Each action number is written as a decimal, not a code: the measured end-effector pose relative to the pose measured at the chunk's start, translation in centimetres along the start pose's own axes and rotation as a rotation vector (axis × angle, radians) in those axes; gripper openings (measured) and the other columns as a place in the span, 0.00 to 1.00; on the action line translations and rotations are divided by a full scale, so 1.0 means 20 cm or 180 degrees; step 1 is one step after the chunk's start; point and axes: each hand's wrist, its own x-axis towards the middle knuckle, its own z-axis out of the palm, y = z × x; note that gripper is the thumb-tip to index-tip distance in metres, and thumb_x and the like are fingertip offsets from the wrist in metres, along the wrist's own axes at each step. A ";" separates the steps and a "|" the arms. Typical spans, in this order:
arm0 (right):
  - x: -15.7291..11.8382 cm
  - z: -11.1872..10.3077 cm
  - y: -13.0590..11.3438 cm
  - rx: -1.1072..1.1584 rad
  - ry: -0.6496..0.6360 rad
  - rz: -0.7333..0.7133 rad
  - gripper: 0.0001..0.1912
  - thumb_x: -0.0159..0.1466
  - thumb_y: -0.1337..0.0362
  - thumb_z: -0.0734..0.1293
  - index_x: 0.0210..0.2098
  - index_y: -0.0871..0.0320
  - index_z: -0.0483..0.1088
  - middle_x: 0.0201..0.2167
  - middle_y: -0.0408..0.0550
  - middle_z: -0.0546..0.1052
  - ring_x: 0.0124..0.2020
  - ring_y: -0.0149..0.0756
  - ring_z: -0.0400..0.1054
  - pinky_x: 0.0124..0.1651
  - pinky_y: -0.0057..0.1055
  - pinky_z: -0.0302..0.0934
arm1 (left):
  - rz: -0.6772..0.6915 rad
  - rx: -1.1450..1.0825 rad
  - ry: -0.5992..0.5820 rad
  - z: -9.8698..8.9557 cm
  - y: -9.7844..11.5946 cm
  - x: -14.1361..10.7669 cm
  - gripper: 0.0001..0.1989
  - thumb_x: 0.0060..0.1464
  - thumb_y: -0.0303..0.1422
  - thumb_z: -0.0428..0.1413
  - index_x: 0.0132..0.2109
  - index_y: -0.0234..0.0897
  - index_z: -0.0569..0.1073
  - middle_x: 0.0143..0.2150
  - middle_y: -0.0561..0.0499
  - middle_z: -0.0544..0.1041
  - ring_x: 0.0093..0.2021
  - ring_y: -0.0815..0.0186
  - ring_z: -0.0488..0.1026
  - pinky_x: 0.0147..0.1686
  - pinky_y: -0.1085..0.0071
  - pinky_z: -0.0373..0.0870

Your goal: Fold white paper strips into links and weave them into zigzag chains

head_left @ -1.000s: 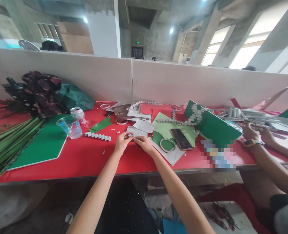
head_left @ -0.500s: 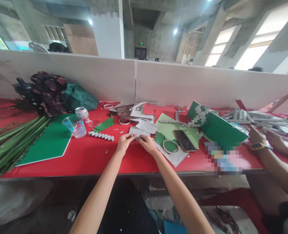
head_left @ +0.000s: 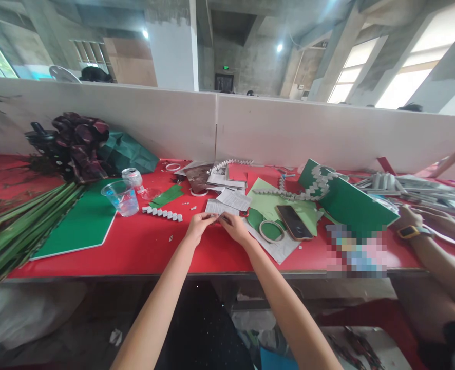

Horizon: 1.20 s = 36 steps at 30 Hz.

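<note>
My left hand (head_left: 200, 225) and my right hand (head_left: 234, 227) meet above the red tabletop, fingertips pinched close together. Whatever lies between them is too small and covered to make out. Just beyond the fingertips are printed paper sheets (head_left: 233, 199). To the left lies a short zigzag chain of folded white paper (head_left: 162, 213). A longer folded-paper chain (head_left: 308, 195) curves across light green paper (head_left: 264, 188) and up onto a green board (head_left: 351, 205). Near my right hand are a roll of tape (head_left: 261, 232) and a dark phone (head_left: 295, 222).
At left stand a plastic cup (head_left: 125, 203) and a can (head_left: 134, 178), by a green board (head_left: 73, 236) and long green leaves (head_left: 31, 226). A co-worker's hand (head_left: 406, 218) with a yellow watch is at the right. A white partition (head_left: 154, 115) runs behind the table.
My fingertips have shifted slightly while staying pinched together. The whole view has moved a little. At the right, the co-worker's hands have changed position slightly.
</note>
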 end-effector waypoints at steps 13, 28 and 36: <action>0.01 -0.03 -0.06 0.0061 0.0212 0.0130 0.07 0.57 0.63 0.61 0.25 0.58 0.64 0.19 0.38 0.60 0.23 0.28 0.52 0.28 0.25 0.47 | 0.0063 -0.0124 -0.0112 -0.02 0.01 0.01 0.20 0.38 0.37 0.67 0.40 0.32 0.79 0.34 0.46 0.81 0.36 0.63 0.76 0.47 0.63 0.69; 0.03 -0.01 -0.04 0.0046 0.0118 0.0192 0.07 0.56 0.63 0.60 0.25 0.59 0.67 0.19 0.38 0.63 0.23 0.28 0.53 0.28 0.25 0.46 | 0.0675 0.0284 0.0201 0.01 0.04 -0.01 0.17 0.42 0.29 0.60 0.43 0.34 0.73 0.23 0.56 0.71 0.27 0.69 0.71 0.33 0.71 0.68; 0.02 -0.01 -0.04 0.0065 0.0059 0.0172 0.12 0.61 0.56 0.62 0.27 0.58 0.68 0.19 0.39 0.64 0.22 0.29 0.54 0.27 0.26 0.47 | 0.0903 0.0793 0.0272 0.01 0.04 -0.02 0.17 0.46 0.30 0.59 0.46 0.36 0.73 0.25 0.55 0.71 0.27 0.68 0.70 0.33 0.71 0.67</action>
